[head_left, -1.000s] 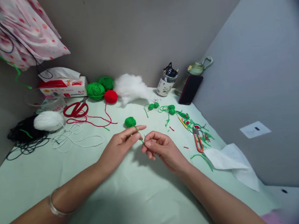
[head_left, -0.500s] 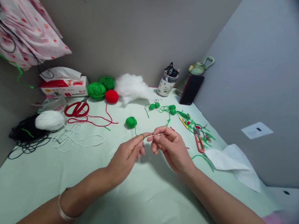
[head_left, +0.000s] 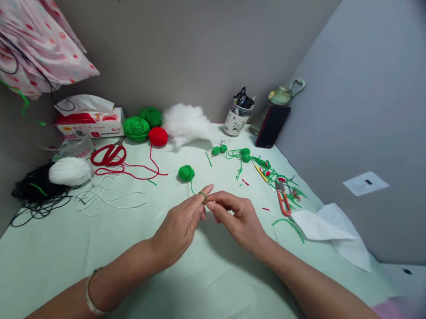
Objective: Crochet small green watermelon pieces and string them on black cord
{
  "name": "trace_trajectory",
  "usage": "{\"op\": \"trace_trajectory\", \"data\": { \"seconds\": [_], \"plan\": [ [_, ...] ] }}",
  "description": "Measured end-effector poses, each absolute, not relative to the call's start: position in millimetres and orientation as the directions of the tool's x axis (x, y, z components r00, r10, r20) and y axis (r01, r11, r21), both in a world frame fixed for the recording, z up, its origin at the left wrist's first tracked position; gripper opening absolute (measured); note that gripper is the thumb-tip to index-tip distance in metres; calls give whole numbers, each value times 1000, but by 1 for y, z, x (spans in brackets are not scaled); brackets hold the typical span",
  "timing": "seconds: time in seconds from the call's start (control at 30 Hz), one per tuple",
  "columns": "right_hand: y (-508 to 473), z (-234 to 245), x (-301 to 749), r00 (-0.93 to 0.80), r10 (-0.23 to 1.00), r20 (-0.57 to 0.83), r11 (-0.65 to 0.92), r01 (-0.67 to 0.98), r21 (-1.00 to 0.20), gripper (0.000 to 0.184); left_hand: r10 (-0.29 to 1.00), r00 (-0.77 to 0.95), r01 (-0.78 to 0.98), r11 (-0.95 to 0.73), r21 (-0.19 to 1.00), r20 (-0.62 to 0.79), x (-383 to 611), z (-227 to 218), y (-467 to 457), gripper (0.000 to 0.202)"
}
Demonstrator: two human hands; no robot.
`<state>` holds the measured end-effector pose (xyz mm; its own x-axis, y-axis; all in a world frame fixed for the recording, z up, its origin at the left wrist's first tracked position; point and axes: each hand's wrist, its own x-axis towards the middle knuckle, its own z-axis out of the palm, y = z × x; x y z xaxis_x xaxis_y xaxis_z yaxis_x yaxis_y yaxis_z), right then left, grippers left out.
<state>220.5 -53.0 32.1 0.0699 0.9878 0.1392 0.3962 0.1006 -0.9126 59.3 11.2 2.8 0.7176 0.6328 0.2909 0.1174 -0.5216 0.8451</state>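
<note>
My left hand [head_left: 179, 226] is closed, with green yarn [head_left: 202, 194] looped round its raised index finger. From that finger the strand runs up to a small green yarn ball [head_left: 186, 173] on the table. My right hand [head_left: 239, 216] is pinched, thumb and index fingertips meeting at the left index finger beside the loop. The thin metal crochet hook seen in it half a second ago is now hidden by the fingers. Whatever work lies between the fingertips is too small to make out.
Red scissors [head_left: 108, 155], white yarn [head_left: 71, 171] and a tissue box [head_left: 90, 124] stand left. White stuffing [head_left: 188, 124] lies at the back. Rightward are small green balls [head_left: 245, 154], a yellow-handled hook [head_left: 261, 174], orange thread snips [head_left: 283, 199], a phone [head_left: 273, 126] and white tissue [head_left: 331, 231].
My right hand has moved left, bringing its fingertips against the left index finger. The metal shaft has gone out of sight. My left hand has stayed nearly in place.
</note>
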Motion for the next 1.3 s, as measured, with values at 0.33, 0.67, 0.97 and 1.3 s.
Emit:
{"op": "trace_trajectory", "data": {
  "seconds": [0.33,0.67,0.97,1.3],
  "plan": [
    [-57,28,222,88,979,186,122,481,-868,22,626,725,122,-525,843,285,57,1,11,47],
    [-58,27,222,119,964,239,126,589,-798,20,620,733,133,-532,836,278,57,2,13,47],
    [-52,31,226,85,995,51,16,370,-929,24,604,733,148,-589,794,311,59,1,13,44],
    [-51,27,228,82,995,63,18,463,-886,24,616,732,270,-655,706,292,60,3,11,45]
  ]
}}
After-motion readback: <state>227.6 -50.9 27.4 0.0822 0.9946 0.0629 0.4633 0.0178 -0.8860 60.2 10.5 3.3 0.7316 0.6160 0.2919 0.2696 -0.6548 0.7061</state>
